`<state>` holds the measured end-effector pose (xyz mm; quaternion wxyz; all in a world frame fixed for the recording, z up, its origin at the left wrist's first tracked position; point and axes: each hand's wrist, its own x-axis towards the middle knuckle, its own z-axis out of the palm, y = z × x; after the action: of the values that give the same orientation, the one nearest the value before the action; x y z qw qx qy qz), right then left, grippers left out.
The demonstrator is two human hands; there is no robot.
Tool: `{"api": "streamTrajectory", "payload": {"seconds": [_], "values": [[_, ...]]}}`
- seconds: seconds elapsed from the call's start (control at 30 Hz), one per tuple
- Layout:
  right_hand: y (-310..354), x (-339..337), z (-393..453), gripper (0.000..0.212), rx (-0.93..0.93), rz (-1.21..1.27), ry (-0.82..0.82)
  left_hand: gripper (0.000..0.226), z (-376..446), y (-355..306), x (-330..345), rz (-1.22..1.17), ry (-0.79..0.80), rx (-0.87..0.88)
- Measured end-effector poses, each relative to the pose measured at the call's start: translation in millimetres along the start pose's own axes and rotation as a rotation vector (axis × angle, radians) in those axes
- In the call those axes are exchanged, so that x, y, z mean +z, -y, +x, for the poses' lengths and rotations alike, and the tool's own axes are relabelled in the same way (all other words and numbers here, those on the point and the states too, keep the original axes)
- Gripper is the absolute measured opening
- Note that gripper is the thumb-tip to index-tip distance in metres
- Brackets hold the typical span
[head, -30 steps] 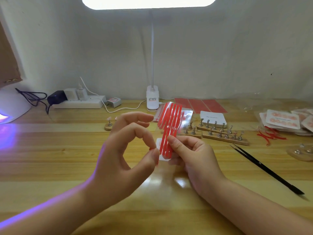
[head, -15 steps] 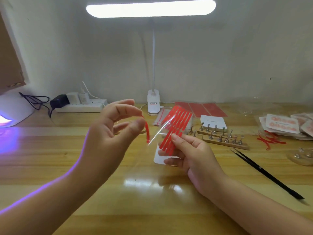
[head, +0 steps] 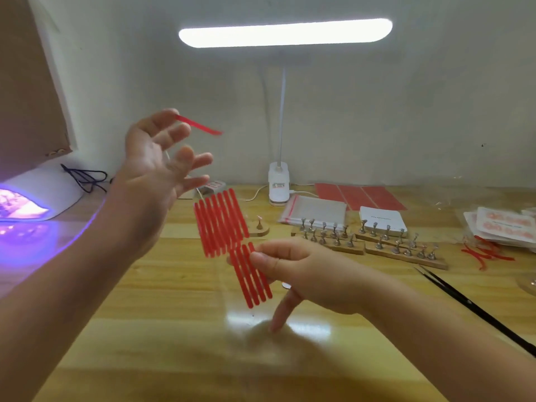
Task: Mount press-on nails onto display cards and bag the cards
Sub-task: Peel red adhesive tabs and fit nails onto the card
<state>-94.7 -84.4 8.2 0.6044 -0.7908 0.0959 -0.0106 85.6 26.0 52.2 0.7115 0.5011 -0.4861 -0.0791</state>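
My right hand [head: 301, 268] pinches a clear sheet of red adhesive strips [head: 232, 242] above the wooden table [head: 145, 329], with one finger pointing down at the tabletop. My left hand [head: 156, 166] is raised to the left of the sheet, its fingers spread. A single red strip [head: 200, 126] sticks out from its top fingertip; I cannot tell whether it clings there or is pinched. A stack of white display cards [head: 381, 220] lies behind wooden nail stands [head: 400, 248] with metal holders. Clear bags [head: 316, 210] lie near the lamp base.
A desk lamp [head: 279, 184] stands at the back. A lit UV nail lamp [head: 34, 195] sits far left beside cables. Red sheets [head: 359, 195], bagged cards [head: 504, 224], loose red strips [head: 484, 253] and black tweezers [head: 475, 309] lie on the right.
My left hand has lifted up and left and its fingers have spread, carrying one peeled red strip away from the sheet. My right hand has tilted the sheet and lowered one finger toward the table.
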Motion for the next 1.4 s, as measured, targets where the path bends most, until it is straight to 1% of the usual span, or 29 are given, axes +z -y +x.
{"api": "streamTrajectory", "payload": {"seconds": [0.03,0.07,0.1,0.17,0.23,0.3,0.37,0.4,0.47,0.5,0.53,0.57,0.6,0.63,0.67,0.7,0.73,0.77,0.8,0.87,0.93,1.0,1.07,1.1,1.17,1.23,1.3,1.37,1.4], "values": [[-0.6,3.0,0.5,0.034,-0.004,-0.013,0.023,0.062,0.5,3.0,-3.0,0.055,0.064,0.001],[-1.6,5.7,1.1,0.034,-0.012,-0.020,0.032,0.077,0.6,5.5,-5.7,0.121,0.123,-0.001],[-2.6,7.4,1.8,0.033,-0.022,-0.020,0.028,0.083,0.3,7.8,-7.6,0.194,0.167,0.002],[-5.0,7.8,3.9,0.033,-0.042,-0.012,-0.010,0.083,-2.4,11.5,-9.2,0.334,0.210,0.034],[-6.6,7.5,5.6,0.032,-0.039,-0.012,-0.048,0.076,-7.7,15.5,-6.4,0.456,0.198,0.100],[-7.7,8.2,5.8,0.032,-0.035,0.000,-0.046,0.064,-11.6,18.7,-0.9,0.560,0.136,0.188],[-8.6,8.1,4.5,0.035,-0.064,-0.003,-0.052,0.062,-8.7,17.7,-2.3,0.622,0.040,0.292],[-8.5,6.1,2.9,0.041,-0.077,-0.021,-0.084,0.060,-3.9,15.3,-7.7,0.627,-0.020,0.341],[-9.5,-3.3,-0.4,0.062,-0.063,-0.072,-0.213,0.056,10.4,10.8,-30.2,0.674,-0.203,0.401],[-11.3,-10.0,-2.2,0.071,-0.039,-0.101,-0.294,0.064,19.9,9.3,-45.1,0.730,-0.332,0.366],[-13.4,-16.5,-4.8,0.075,-0.010,-0.143,-0.372,0.084,29.5,7.5,-59.0,0.772,-0.466,0.271],[-16.5,-22.4,-7.9,0.075,0.017,-0.223,-0.449,0.105,37.8,8.1,-73.4,0.775,-0.545,0.155],[-21.7,-27.6,-10.3,0.071,0.038,-0.351,-0.519,0.116,44.3,13.0,-86.3,0.771,-0.562,0.050],[-28.3,-31.5,-12.4,0.064,0.055,-0.505,-0.577,0.116,48.4,21.9,-97.1,0.808,-0.541,-0.037],[-35.2,-33.7,-14.4,0.054,0.079,-0.662,-0.617,0.110,49.5,33.6,-104.7,0.891,-0.508,-0.106],[-41.2,-33.9,-15.7,0.048,0.128,-0.808,-0.625,0.098,47.2,48.0,-109.1,1.009,-0.469,-0.161],[-46.8,-33.0,-16.2,0.050,0.196,-0.939,-0.596,0.086,41.1,62.0,-111.1,1.117,-0.426,-0.225],[-51.5,-31.6,-15.7,0.062,0.269,-1.036,-0.548,0.079,33.6,74.6,-110.3,1.193,-0.392,-0.296],[-54.7,-30.0,-15.4,0.074,0.326,-1.098,-0.508,0.078,26.1,85.7,-108.2,1.239,-0.367,-0.362],[-58.5,-28.9,-14.4,0.091,0.370,-1.156,-0.499,0.084,12.3,102.8,-104.1,1.318,-0.328,-0.446],[-62.1,-30.7,-13.5,0.099,0.400,-1.158,-0.509,0.090,3.5,113.5,-103.2,1.399,-0.313,-0.513],[-64.7,-33.0,-12.8,0.101,0.442,-1.112,-0.497,0.091,-1.6,119.8,-103.6,1.477,-0.309,-0.581],[-65.5,-35.5,-10.8,0.101,0.451,-1.060,-0.482,0.089,-3.1,120.8,-102.5,1.530,-0.284,-0.586],[-65.6,-37.0,-9.5,0.102,0.452,-1.047,-0.477,0.087,-2.3,118.6,-101.2,1.540,-0.280,-0.555],[-66.9,-41.4,-6.8,0.105,0.445,-1.032,-0.484,0.077,1.7,110.7,-93.5,1.496,-0.272,-0.421],[-67.7,-46.3,-5.3,0.104,0.440,-0.985,-0.501,0.060,5.8,95.5,-74.9,1.319,-0.239,-0.237],[-67.4,-50.2,-4.4,0.099,0.447,-0.921,-0.500,0.037,7.2,75.5,-47.4,1.129,-0.213,-0.097],[-67.0,-52.4,-3.6,0.096,0.447,-0.880,-0.508,0.027,5.1,55.4,-16.7,0.944,-0.156,-0.060],[-66.9,-52.9,-3.7,0.093,0.425,-0.857,-0.523,0.025,3.4,47.0,-1.6,0.836,-0.113,-0.088]]}}
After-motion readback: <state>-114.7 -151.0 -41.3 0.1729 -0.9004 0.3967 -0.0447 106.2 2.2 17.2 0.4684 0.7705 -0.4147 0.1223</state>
